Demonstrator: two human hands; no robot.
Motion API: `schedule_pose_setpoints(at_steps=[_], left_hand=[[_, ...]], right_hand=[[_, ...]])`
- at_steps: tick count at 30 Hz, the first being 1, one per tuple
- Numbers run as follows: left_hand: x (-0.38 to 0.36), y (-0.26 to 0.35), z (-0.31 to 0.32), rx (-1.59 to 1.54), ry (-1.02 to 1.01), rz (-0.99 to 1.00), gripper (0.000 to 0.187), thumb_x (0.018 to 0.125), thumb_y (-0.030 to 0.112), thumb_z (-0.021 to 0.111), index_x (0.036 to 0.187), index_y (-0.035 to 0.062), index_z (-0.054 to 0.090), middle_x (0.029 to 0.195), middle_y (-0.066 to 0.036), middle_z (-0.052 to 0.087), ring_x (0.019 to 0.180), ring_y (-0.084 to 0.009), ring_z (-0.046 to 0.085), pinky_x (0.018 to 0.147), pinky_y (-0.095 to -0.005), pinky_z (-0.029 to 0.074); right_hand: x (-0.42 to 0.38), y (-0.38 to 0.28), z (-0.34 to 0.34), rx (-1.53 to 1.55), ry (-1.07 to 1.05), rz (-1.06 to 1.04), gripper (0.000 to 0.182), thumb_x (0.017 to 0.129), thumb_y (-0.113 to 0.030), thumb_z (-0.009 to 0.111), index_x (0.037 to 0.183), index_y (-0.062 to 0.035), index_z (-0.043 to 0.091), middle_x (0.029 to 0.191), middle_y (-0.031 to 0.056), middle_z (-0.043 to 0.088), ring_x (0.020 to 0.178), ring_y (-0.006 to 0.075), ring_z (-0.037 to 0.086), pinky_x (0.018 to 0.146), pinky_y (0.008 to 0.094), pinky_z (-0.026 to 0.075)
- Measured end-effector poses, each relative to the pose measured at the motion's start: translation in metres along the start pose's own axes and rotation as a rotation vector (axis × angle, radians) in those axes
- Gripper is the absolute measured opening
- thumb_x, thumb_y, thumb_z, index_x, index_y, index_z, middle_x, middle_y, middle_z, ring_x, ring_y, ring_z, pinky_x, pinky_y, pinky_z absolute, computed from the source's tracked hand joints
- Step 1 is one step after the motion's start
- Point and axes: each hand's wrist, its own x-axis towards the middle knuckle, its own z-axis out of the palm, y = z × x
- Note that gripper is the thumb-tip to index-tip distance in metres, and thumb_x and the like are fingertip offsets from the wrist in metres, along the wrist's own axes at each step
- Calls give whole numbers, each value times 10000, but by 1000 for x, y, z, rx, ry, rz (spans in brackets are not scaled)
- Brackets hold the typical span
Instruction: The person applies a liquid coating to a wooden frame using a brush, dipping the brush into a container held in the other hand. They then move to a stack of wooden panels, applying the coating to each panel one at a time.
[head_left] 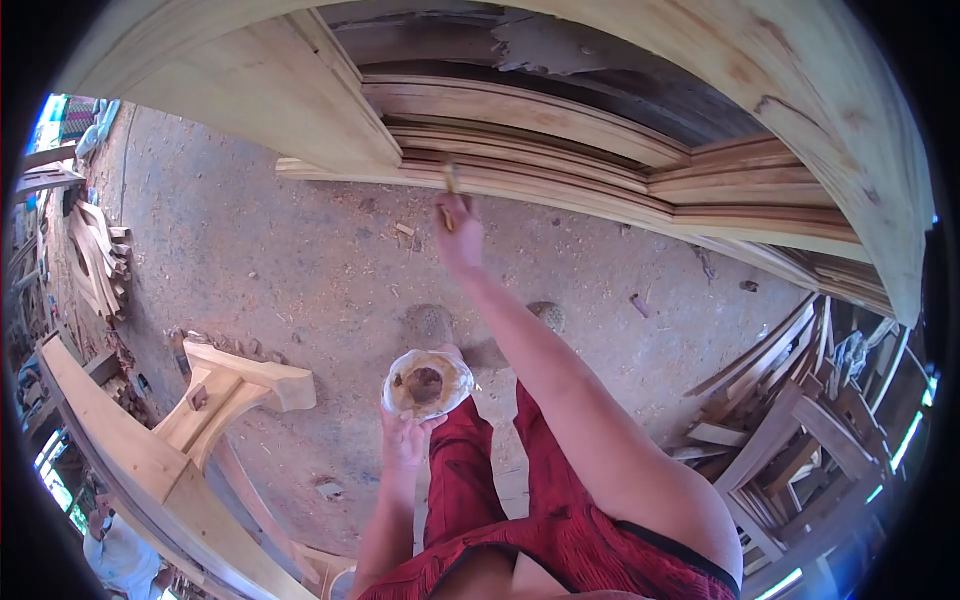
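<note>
My left hand point(405, 432) is closed on a whitish bowl point(452, 404), held in front of my legs. Inside it lies a dark brown lump or paste, with tan smears around the inner wall. Stretched out ahead, my right hand point(460, 235) grips a small brush point(452, 183) with a yellowish handle; its far end is blurred. The brush tip overlaps the lower edge of a large moulded wooden frame point(560, 195), made of pale, stepped timber. The fingers of my right hand are wrapped round the handle.
A carved wooden piece point(250, 380) stands on the left by a long beam point(110, 415). Wood offcuts point(95, 255) lie at far left, and stacked frames point(800, 450) at right. Another person point(125, 550) is at lower left. Shavings litter the concrete floor point(270, 260).
</note>
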Motion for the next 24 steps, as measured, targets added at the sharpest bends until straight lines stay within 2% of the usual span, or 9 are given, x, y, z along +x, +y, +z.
schedule_pose_setpoints(at_steps=[4, 6, 7, 10, 13, 17, 20, 22, 24], left_hand=[[0, 7, 0, -56, 29, 33, 851, 663, 283, 767, 1341, 132, 276, 1284, -131, 431, 1118, -325, 525, 747, -470, 563], [1, 5, -1, -62, 26, 20, 856, 660, 283, 767, 1343, 138, 273, 1289, -128, 423, 1124, -325, 518, 752, -475, 561], [3, 3, -3, -69, 31, 21, 867, 652, 281, 768, 1348, 145, 268, 1291, -125, 418, 1128, -327, 513, 758, -481, 557], [7, 0, -9, -79, 19, 10, 887, 639, 279, 769, 1355, 157, 261, 1293, -120, 416, 1132, -332, 508, 768, -487, 551], [5, 0, -8, -72, 6, -5, 895, 631, 279, 768, 1359, 162, 259, 1290, -118, 421, 1131, -336, 508, 771, -487, 548], [4, 12, 5, -69, -10, 15, 888, 635, 279, 760, 1359, 162, 259, 1290, -121, 422, 1129, -336, 511, 770, -485, 548], [4, 22, 13, -98, -21, 45, 873, 649, 277, 762, 1356, 161, 262, 1294, -124, 420, 1129, -338, 512, 771, -484, 548], [6, 21, 2, -107, -37, 36, 867, 656, 279, 765, 1354, 160, 264, 1296, -125, 418, 1130, -338, 512, 770, -483, 549], [8, 24, -1, -112, -49, 30, 861, 663, 280, 767, 1352, 160, 266, 1299, -126, 416, 1130, -339, 512, 769, -481, 550]], right_hand=[[23, 17, 5, 274, -61, 46, 76, 788, -29, 653, 853, -46, 618, 871, 48, 617, 837, 168, 592, 758, 280, 466], [30, 46, -47, 303, -77, 158, 93, 789, -51, 675, 875, -61, 639, 836, -16, 638, 830, 85, 564, 758, 228, 445], [34, 56, -83, 155, -51, 176, 95, 789, -99, 687, 871, -79, 644, 827, -15, 624, 824, 88, 567, 755, 221, 444], [42, 91, -195, 454, 151, 457, 123, 747, -51, 684, 839, -88, 612, 834, 24, 601, 717, 105, 562, 630, 224, 456], [47, 127, -271, 219, 301, 327, 118, 744, 0, 647, 845, -62, 642, 784, -4, 572, 699, 84, 504, 654, 214, 422], [67, 80, -276, -75, 377, -156, 86, 803, 17, 625, 854, -52, 616, 844, -7, 581, 743, 104, 498, 672, 229, 411], [97, 70, -246, -209, 597, -243, 89, 823, 0, 611, 894, -51, 600, 866, 17, 578, 799, 153, 481, 726, 277, 408], [108, 57, -207, -309, 670, -41, 119, 849, -22, 576, 932, -106, 586, 932, 53, 551, 923, 243, 460, 851, 340, 378], [103, 30, -156, -262, 602, -53, 162, 845, 9, 562, 962, -103, 567, 1010, 79, 477, 929, 242, 446, 852, 347, 374]])
